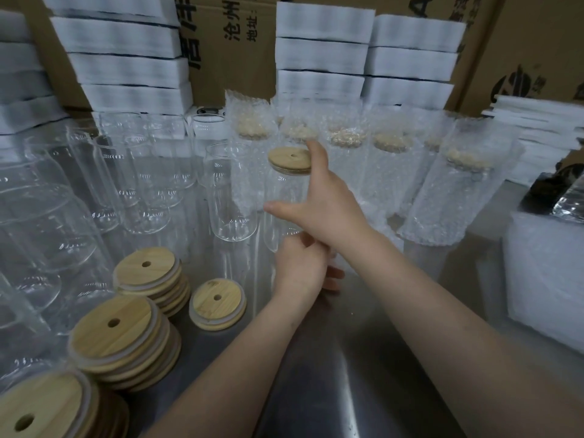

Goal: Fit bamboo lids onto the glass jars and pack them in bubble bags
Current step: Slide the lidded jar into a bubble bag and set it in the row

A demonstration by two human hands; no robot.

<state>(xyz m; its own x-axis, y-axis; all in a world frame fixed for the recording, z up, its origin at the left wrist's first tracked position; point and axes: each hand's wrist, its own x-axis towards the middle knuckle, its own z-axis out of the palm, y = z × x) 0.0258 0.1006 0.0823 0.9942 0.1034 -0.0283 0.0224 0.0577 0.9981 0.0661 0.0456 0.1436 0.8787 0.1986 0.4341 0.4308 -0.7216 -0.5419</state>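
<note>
A glass jar (284, 197) with a bamboo lid (290, 160) fitted on top is held upright above the steel table (331, 374), in the middle of the view. My right hand (325, 203) holds its side, with the thumb across the glass and the index finger reaching up to the lid's edge. My left hand (300, 263) is curled around the jar's bottom, just under the right wrist. I cannot tell whether a bubble bag is around this jar.
Stacks of bamboo lids (126, 336) lie at the front left, with a short stack (218, 303) beside them. Empty glass jars (132, 172) fill the left. Jars wrapped in bubble bags (448, 184) stand behind and to the right. A pile of bubble bags (543, 273) sits on the right. Foam stacks and cardboard boxes line the back.
</note>
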